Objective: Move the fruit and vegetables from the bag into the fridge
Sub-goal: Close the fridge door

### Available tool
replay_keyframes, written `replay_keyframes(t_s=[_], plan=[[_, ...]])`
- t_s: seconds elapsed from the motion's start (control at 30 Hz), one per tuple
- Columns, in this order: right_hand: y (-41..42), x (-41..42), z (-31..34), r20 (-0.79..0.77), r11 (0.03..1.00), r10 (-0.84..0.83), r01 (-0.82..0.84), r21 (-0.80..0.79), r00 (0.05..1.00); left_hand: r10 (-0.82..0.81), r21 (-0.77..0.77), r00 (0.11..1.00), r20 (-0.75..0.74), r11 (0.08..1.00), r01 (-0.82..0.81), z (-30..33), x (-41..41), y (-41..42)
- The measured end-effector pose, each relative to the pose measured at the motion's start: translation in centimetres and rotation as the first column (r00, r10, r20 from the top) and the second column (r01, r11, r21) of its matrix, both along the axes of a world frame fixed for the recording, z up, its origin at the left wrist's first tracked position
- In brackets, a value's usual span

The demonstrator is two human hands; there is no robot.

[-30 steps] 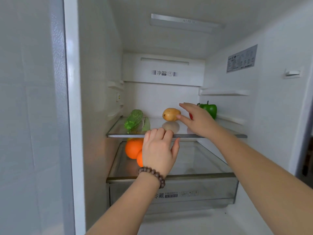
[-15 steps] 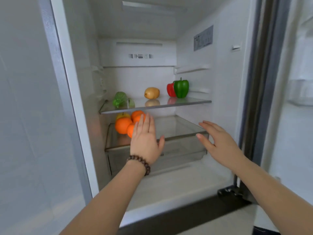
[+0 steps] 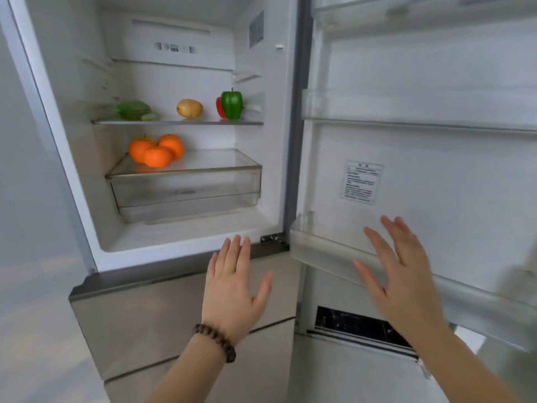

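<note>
Glass forms the upper shelf of the fridge, and the vegetables sit on it in a spaced row: a green leafy vegetable at the left end, a yellow-brown potato in the middle, and a green pepper at the right end with a red pepper partly hidden just behind it. Judged purpose of the spacing: each item stands on its own base, apart from its neighbours except for the two peppers

Three oranges are grouped touching one another at the left rear of the glass cover over the clear drawer. A yellowish fruit appears behind them, but too little shows to identify it. Fruit below and vegetables above suggests sorting by type

Both hands are empty. The left hand, with a bead bracelet at the wrist, is flat with fingers extended and thumb out, in front of the steel panel below the open compartment. The right hand is spread, palm facing the inner face of the open door, near its lower door bin; contact with the bin cannot be confirmed

The bag is not in view. Judgement: either the loading step is complete and the door is to be shut, or a return to the bag follows
</note>
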State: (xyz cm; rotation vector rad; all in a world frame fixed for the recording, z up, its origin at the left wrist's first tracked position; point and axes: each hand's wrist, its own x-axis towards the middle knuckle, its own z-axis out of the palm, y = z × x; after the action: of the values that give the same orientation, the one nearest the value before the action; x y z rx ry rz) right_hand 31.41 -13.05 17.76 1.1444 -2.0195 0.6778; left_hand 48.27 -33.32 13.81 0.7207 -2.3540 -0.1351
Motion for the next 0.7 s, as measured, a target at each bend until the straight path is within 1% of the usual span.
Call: replay_keyframes(t_s=[0.07, 0.13, 0.17, 0.23, 0.33, 0.43, 0.6, 0.7], plan=[[4.2, -1.7, -0.6, -0.001, 0.988, -0.151, 0.151, 0.04, 0.989, 0.021, 0.054, 0.999, 0.043, 0.998, -0.024, -0.7, 0.5, 3.1], [7.5, -3.3, -1.0, 0.026, 0.941, -0.32, 0.315, 0.123, 0.947, 0.046, 0.098, 0.996, 0.079, 0.994, -0.053, -1.0, 1.0, 5.6], [8.7, -3.8, -1.1, 0.04, 0.911, -0.39, 0.379, 0.16, 0.92, 0.056, 0.109, 0.994, 0.092, 0.992, -0.066, -1.2, 1.3, 6.7], [10.1, -4.2, -1.5, 0.077, 0.871, -0.473, 0.453, 0.189, 0.878, 0.058, 0.128, 0.992, 0.115, 0.989, -0.072, -1.4, 2.0, 8.7], [10.4, -3.5, -2.1, 0.139, 0.873, -0.479, 0.455, 0.173, 0.867, 0.065, 0.156, 0.984, 0.165, 0.984, -0.091, -2.0, 3.3, 10.7], [10.6, -2.6, -2.6, 0.088, 0.872, -0.469, 0.446, 0.202, 0.879, 0.096, 0.152, 0.972, 0.214, 0.98, -0.13, -2.4, 5.3, 11.4], [10.5, -1.0, -2.8, 0.061, 0.886, -0.453, 0.441, 0.145, 0.889, 0.11, 0.176, 0.974, 0.2, 0.974, -0.146, -2.4, 8.9, 11.6], [10.2, 1.1, -3.1, 0.044, 0.894, -0.435, 0.425, 0.146, 0.9, 0.115, 0.194, 0.972, 0.204, 0.969, -0.156, -2.7, 10.8, 11.7]])
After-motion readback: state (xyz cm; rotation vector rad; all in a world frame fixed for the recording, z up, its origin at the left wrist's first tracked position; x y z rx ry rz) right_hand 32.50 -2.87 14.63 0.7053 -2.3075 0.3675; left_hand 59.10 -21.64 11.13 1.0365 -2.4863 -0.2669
